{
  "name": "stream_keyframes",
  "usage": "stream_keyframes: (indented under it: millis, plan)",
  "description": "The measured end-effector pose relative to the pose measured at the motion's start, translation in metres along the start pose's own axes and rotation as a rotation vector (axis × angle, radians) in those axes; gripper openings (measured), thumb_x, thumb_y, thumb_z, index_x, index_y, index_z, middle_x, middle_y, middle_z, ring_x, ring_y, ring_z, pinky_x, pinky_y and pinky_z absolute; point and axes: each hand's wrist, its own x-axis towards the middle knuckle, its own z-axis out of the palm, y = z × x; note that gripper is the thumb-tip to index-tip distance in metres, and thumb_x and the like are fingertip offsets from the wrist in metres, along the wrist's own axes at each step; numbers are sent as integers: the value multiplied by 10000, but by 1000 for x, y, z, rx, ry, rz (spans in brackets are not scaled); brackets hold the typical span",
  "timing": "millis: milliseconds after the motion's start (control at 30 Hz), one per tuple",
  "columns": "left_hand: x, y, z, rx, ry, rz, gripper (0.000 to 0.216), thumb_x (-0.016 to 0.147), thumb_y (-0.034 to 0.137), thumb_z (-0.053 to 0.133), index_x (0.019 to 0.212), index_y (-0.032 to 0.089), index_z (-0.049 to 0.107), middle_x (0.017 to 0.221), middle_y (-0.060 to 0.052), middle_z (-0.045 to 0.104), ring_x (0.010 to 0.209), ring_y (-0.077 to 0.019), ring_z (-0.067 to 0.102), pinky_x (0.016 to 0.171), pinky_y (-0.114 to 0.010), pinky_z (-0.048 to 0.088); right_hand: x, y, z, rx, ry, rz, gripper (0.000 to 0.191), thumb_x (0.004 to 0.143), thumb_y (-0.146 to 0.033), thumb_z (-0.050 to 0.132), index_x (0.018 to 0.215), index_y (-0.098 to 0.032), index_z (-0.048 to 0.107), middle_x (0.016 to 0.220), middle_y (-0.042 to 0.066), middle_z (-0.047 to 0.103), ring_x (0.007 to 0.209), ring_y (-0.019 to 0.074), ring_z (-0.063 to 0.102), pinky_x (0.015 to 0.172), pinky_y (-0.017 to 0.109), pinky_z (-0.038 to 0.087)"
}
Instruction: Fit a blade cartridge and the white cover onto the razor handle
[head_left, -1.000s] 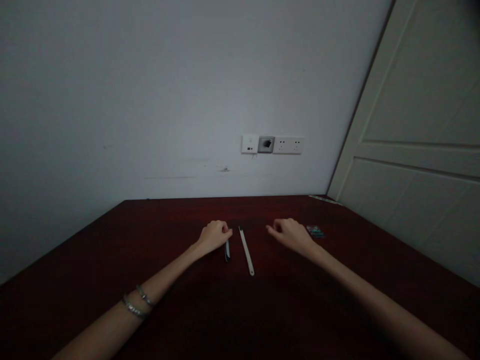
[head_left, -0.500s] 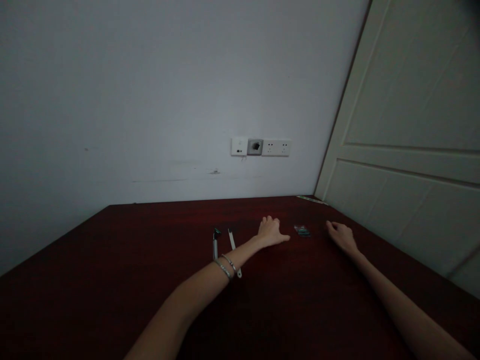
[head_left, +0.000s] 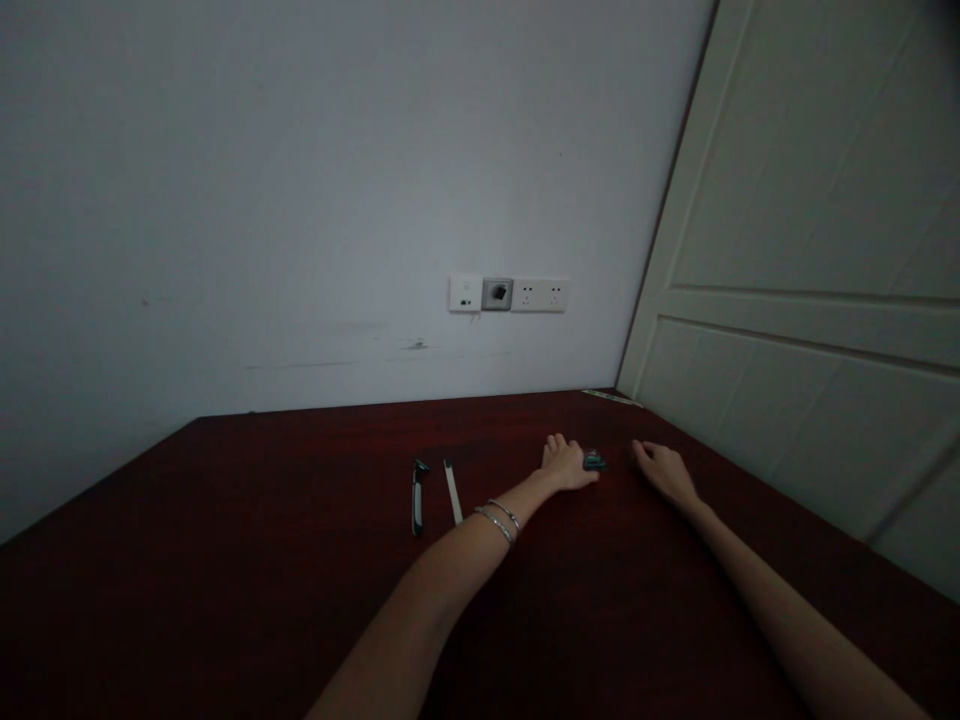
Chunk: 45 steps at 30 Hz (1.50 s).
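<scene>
My left hand (head_left: 568,466), with two silver bracelets on its wrist, reaches over the table with fingers and thumb apart. Right at its fingers lies a small clear packet with dark green pieces (head_left: 595,461), partly covered by the hand; whether they touch, I cannot tell. My right hand (head_left: 666,474) rests on the table right of the packet, fingers loosely bent and nothing visible in them. Left of my left forearm lies a razor (head_left: 417,500) with a black and silver handle. Beside it is a slim white stick with a dark tip (head_left: 451,488), its near end hidden by the forearm.
The dark red table (head_left: 285,540) meets a pale wall (head_left: 300,200) at the back. A row of sockets (head_left: 537,295) is set in the wall. A panelled white door (head_left: 795,330) stands along the right side. A thin pale strip (head_left: 613,398) lies in the far right corner.
My left hand has moved right to the packet and now partly covers it. The razor now shows in full. The whole view has shifted slightly; my right hand stays resting.
</scene>
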Motion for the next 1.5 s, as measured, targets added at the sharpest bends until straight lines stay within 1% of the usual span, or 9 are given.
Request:
stream_keyframes:
  millis: [500, 600, 733, 833, 1000, 1167, 1267, 1367, 1500]
  plan:
    - [4, -8, 0, 20, 37, 35, 653, 751, 556, 476, 1170, 56, 445, 1280, -236, 369, 1221, -370, 306, 951, -428, 320, -2, -6, 1, -14, -1, 24, 459, 821, -481, 350, 865, -156, 671, 888, 143, 681, 874, 264, 624, 697, 291, 426]
    - [-1, -17, -9, 33, 67, 95, 618, 723, 578, 514, 1114, 99, 490, 1214, -187, 425, 1172, -336, 349, 935, -406, 337, -2, -7, -1, 22, 19, 36, 453, 798, -488, 379, 849, -146, 673, 849, 140, 684, 834, 269, 631, 684, 302, 435]
    - [-17, -33, -32, 61, 203, 222, 566, 666, 583, 592, 1018, 143, 541, 1096, -119, 478, 1061, -279, 405, 889, -370, 366, -1, -18, -2, 100, 44, -7, 437, 789, -477, 396, 867, -146, 671, 874, 113, 688, 846, 255, 630, 727, 300, 445]
    - [-38, -46, -51, 48, 299, 265, 552, 644, 593, 608, 977, 157, 555, 1044, -86, 488, 1003, -248, 416, 859, -350, 376, -3, -41, -4, 246, 69, -102, 411, 792, -465, 404, 865, -156, 665, 915, 84, 685, 885, 236, 620, 782, 298, 453]
    - [-85, -67, -79, 34, 401, 312, 509, 600, 564, 661, 901, 165, 569, 983, -68, 499, 945, -233, 415, 820, -353, 367, -29, -100, -13, 646, 3, -369, 397, 776, -502, 483, 1004, -204, 613, 1100, 91, 580, 922, 244, 587, 660, 330, 525]
    - [-134, -89, -99, 42, 464, 301, 460, 614, 519, 673, 909, 183, 565, 989, -56, 506, 946, -228, 397, 812, -355, 342, -71, -155, -26, 563, -125, -701, 498, 734, -465, 591, 1190, -299, 481, 1317, 74, 350, 1182, 268, 420, 845, 386, 496]
    - [-157, -101, -108, 58, 440, 291, 462, 597, 490, 695, 910, 180, 560, 982, -55, 509, 946, -228, 392, 812, -355, 332, -85, -174, -29, 434, -129, -835, 618, 714, -477, 614, 1269, -303, 402, 1380, 80, 263, 1263, 299, 307, 947, 458, 418]
    - [-175, -113, -114, 56, 421, 250, 449, 606, 488, 688, 910, 184, 559, 1002, -59, 504, 952, -230, 389, 814, -363, 324, -89, -187, -27, 327, -110, -928, 693, 702, -502, 621, 1310, -298, 359, 1405, 87, 235, 1278, 314, 271, 1001, 504, 341]
    - [-195, -122, -116, 45, 402, 231, 435, 606, 476, 693, 902, 186, 561, 987, -55, 505, 953, -228, 388, 823, -367, 318, -90, -204, -22, 280, -182, -993, 692, 702, -531, 609, 1300, -270, 380, 1378, 102, 289, 1251, 303, 315, 991, 491, 354]
